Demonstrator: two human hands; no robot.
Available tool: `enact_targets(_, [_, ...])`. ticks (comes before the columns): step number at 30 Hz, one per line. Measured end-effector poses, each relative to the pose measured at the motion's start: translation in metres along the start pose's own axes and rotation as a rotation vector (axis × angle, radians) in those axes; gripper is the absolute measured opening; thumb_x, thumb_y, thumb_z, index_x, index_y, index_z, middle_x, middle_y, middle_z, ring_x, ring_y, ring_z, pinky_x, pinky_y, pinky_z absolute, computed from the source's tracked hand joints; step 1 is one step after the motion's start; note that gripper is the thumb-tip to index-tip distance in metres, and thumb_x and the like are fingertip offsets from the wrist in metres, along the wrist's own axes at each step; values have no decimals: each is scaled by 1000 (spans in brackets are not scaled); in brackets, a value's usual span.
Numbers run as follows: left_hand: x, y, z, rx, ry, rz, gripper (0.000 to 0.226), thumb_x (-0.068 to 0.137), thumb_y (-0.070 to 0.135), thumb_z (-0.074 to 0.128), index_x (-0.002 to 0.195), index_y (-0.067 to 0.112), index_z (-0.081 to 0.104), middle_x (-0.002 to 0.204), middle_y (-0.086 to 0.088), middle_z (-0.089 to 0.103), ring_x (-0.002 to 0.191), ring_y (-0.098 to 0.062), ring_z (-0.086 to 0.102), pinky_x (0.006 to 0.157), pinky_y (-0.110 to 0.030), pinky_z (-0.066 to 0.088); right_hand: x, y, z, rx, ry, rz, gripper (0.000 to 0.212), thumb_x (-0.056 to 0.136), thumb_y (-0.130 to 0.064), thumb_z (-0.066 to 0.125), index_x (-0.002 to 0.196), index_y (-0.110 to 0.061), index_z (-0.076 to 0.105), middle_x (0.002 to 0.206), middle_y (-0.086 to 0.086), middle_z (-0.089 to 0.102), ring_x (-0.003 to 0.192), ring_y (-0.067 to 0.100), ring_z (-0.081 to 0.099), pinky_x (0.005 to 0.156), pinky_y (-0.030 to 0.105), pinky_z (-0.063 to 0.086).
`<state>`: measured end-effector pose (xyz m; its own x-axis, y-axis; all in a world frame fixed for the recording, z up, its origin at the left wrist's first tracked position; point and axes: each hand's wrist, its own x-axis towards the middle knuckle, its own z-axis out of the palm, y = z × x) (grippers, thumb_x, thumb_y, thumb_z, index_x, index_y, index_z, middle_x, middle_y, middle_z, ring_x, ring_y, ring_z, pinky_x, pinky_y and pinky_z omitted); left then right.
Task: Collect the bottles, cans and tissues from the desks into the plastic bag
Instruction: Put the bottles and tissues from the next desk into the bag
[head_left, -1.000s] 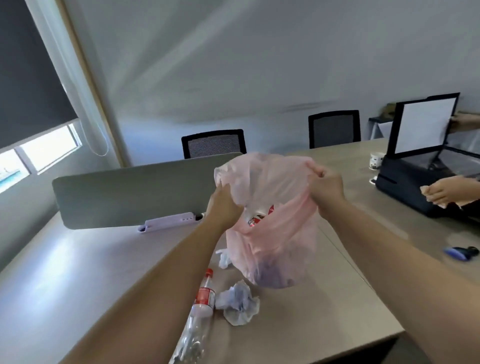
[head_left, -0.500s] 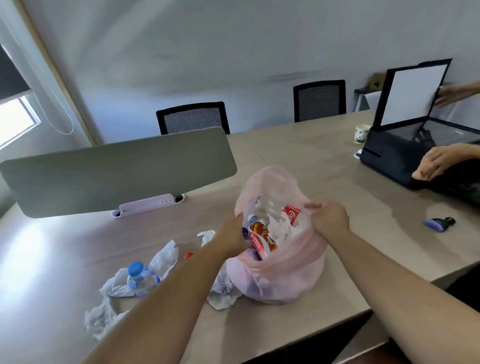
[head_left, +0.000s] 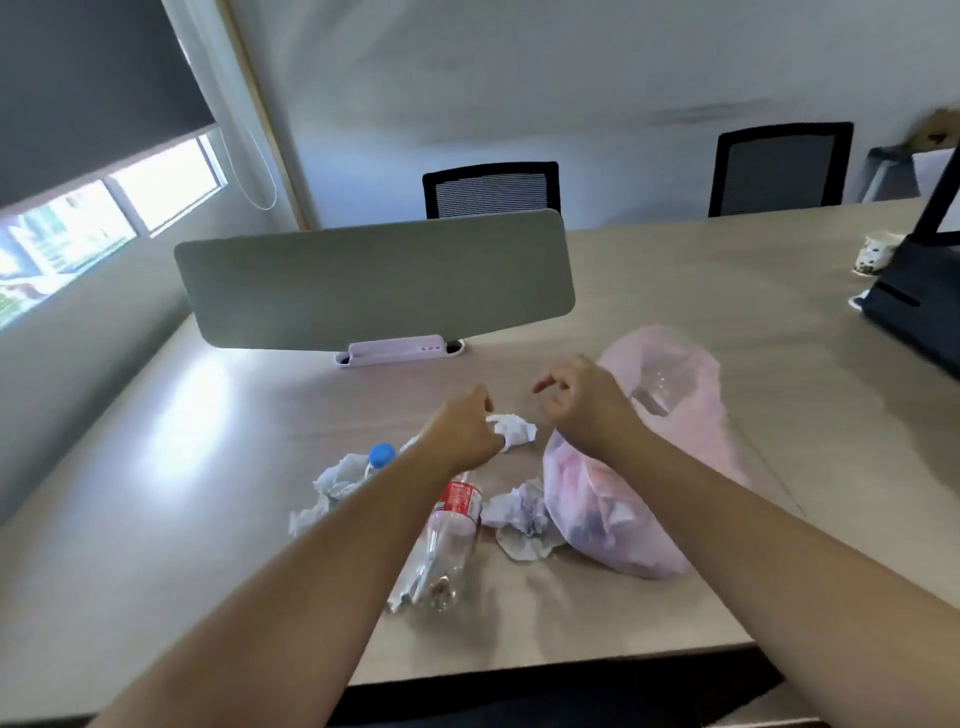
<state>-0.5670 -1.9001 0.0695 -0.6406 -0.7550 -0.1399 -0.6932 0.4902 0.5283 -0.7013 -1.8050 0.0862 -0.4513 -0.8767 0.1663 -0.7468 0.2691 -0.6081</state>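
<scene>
While bag (head_left: 680, 415) sits on desk (head_left: 197, 467), right hand (head_left: 582, 405) loosely curled, empty, left hand (head_left: 460, 434) at tissue (head_left: 517, 430), grip unclear.

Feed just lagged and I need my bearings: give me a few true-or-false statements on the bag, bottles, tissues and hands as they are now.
1. The bag lies on the desk. True.
2. The red-label bottle is inside the bag. False: it lies on the desk, left of the bag.
3. A blue-capped bottle lies among tissues. True.
4. The right hand holds a can. False: it holds nothing.
5. A crumpled tissue lies right beside the left hand. True.
</scene>
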Motion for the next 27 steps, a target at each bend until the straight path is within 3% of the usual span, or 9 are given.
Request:
enact_targets(3, [-20, -35, 28, 175, -133, -92, 56, 84, 22, 57, 134, 9, 35, 130, -15, 44, 116, -32, 50, 87, -34, 44, -10, -3, 57, -30, -262, -35, 28, 82, -13, 59, 109, -11, 67, 122, 10, 58, 115, 23, 55, 94, 27, 42])
enact_targets(7, [-35, -70, 65, 231, -132, -200, 72, 89, 28, 50, 149, 19, 10, 147, -21, 27, 127, -39, 44, 99, -46, 43, -25, 20, 118, -236, -573, 87, 58, 85, -25, 58, 140, -21, 39, 151, 9, 28, 135, 29, 35, 109, 35, 34])
enact_targets(10, [-32, -86, 82, 186, -118, -245, 88, 86, 34, 57, 151, 25, -2, 152, -16, 21, 122, -38, 49, 89, -45, 47, -30, 39, 144, -364, -668, 139, 70, 90, -23, 49, 149, -32, 14, 161, 5, -7, 146, 33, 13, 117, 41, 22])
enact_targets(13, [-31, -89, 92, 225, -144, -261, 93, 88, 37, 56, 150, 23, -12, 152, -19, 22, 120, -38, 51, 86, -41, 46, -38, 54, 156, -432, -668, 138, 54, 99, -29, 35, 149, -33, 15, 159, 1, -12, 147, 34, 2, 119, 45, 14])
enact_targets(16, [-28, -89, 99, 182, -135, -302, 99, 86, 34, 60, 150, 19, -14, 145, -20, 34, 119, -37, 52, 90, -40, 46, -45, 64, 162, -462, -571, 76, 32, 99, -31, 36, 128, -22, 47, 152, 13, 23, 138, 38, 26, 110, 44, 30])
enact_targets(18, [-26, -91, 103, 155, -148, -347, 101, 84, 34, 61, 150, 16, -13, 140, -18, 42, 120, -35, 51, 93, -41, 46, -44, 67, 162, -434, -566, 88, 30, 98, -28, 40, 121, -15, 53, 134, 17, 43, 125, 36, 43, 101, 40, 37])
enact_targets(22, [-24, -87, 97, 5, -139, -393, 101, 79, 34, 64, 149, 18, -7, 135, -15, 47, 114, -33, 54, 92, -38, 49, -38, 63, 157, -379, -641, 61, 29, 94, -10, 43, 119, -5, 56, 130, 20, 47, 119, 34, 48, 95, 37, 40])
enact_targets(24, [-20, -82, 84, -77, -77, -375, 98, 80, 36, 64, 149, 15, -2, 135, -14, 46, 115, -32, 54, 93, -36, 47, -29, 48, 147, -293, -604, 88, 13, 89, -6, 49, 94, -9, 60, 112, 17, 49, 106, 32, 54, 79, 31, 40])
enact_targets(27, [-8, -74, 55, -191, -1, -344, 104, 75, 42, 71, 150, 13, 4, 133, -13, 49, 118, -31, 52, 95, -35, 44, -4, 14, 114, -239, -542, 4, 32, 82, -6, 52, 59, -21, 36, 89, 3, 43, 84, 25, 52, 61, 27, 37])
